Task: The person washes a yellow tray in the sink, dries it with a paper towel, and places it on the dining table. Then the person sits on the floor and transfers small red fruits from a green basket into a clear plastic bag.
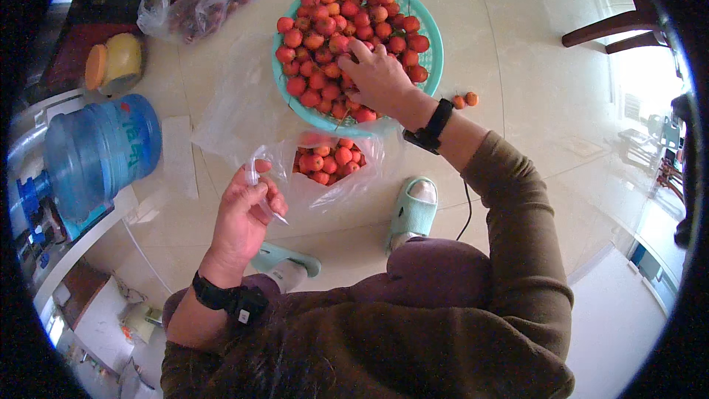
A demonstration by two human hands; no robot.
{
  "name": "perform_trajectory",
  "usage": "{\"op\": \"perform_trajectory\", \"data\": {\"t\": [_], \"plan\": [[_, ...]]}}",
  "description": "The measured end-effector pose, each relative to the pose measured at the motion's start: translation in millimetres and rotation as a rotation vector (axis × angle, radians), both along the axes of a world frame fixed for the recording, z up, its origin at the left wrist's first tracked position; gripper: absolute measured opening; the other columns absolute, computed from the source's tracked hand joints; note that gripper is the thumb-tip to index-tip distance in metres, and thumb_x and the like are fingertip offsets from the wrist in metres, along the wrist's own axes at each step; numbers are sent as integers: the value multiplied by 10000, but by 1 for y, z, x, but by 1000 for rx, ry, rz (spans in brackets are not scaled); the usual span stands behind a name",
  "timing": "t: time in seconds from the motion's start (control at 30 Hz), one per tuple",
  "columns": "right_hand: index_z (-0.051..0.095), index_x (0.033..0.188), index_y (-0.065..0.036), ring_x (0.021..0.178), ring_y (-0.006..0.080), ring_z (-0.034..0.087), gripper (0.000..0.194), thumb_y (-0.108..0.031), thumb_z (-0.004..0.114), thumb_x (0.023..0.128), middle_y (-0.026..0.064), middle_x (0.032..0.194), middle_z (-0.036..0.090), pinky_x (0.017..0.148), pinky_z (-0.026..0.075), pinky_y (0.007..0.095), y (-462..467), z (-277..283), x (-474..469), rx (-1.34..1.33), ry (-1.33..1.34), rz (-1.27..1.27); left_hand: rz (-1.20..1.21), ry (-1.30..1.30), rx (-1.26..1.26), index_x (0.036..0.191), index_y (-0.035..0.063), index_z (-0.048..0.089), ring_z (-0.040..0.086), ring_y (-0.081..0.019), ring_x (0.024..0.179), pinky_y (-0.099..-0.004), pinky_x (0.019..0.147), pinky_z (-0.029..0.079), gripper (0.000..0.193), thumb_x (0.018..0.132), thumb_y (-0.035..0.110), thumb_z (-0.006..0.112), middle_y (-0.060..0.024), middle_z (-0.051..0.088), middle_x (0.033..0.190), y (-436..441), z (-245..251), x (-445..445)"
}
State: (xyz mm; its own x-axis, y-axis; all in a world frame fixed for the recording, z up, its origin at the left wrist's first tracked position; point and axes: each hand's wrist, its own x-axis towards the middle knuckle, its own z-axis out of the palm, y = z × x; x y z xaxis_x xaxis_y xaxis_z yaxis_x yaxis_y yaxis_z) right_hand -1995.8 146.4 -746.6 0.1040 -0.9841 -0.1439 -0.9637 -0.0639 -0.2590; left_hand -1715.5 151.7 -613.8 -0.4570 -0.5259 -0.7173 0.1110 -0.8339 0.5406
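A round turquoise plastic basket (437, 61) on the floor is heaped with small red fruits (313, 40), like hawthorns or crab apples, some with stems. My right hand (382, 77) rests on the heap, its fingers spread among the fruits; whether it grips one is hidden. Just in front of the basket lies a clear plastic bag (354, 194), with more red fruits (329, 165) showing in its mouth. My left hand (248, 208) pinches a gathered strip of clear plastic, seemingly the bag's edge, to the left of that mouth.
Two loose fruits (465, 100) lie right of the basket. Another plastic bag (221, 5) of dark red fruit stands back left, near an orange-lidded jar (119, 61) and a blue water bottle (105, 149). Wooden furniture legs (604, 30) are far right. My slippered feet (412, 213) flank the front.
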Motion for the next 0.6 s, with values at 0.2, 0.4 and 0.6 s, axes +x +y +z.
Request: {"op": "perform_trajectory", "data": {"t": [0.2, 0.4, 0.6], "plan": [[529, 1097, -114, 910, 379, 553, 541, -276, 751, 632, 157, 1160, 420, 724, 536, 417, -5, -9, -2, -14, -101, -97, -8, -14, 27, 1157, 75, 503, 520, -164, 641, -332, 623, 399, 335, 842, 161, 578, -25, 558, 725, 2, 2, -1], [577, 1026, -113, 921, 362, 565, 417, -245, 731, 662, 153, 1192, 410, 768, 523, 429, -2, -20, -7, -91, -188, -92, 3, -19, 73, 1172, 83, 490, 510, -153, 596, -325, 610, 397, 334, 865, 191, 563, -10, 557, 686, 4, 3, -2], [584, 915, -80, 872, 290, 581, 257, -164, 692, 696, 123, 1022, 524, 751, 519, 392, -2, -20, -47, -264, -550, -286, 14, -62, 64, 1196, 102, 477, 500, -147, 578, -319, 590, 387, 348, 864, 164, 555, -11, 557, 678, 6, 5, -3]]}}
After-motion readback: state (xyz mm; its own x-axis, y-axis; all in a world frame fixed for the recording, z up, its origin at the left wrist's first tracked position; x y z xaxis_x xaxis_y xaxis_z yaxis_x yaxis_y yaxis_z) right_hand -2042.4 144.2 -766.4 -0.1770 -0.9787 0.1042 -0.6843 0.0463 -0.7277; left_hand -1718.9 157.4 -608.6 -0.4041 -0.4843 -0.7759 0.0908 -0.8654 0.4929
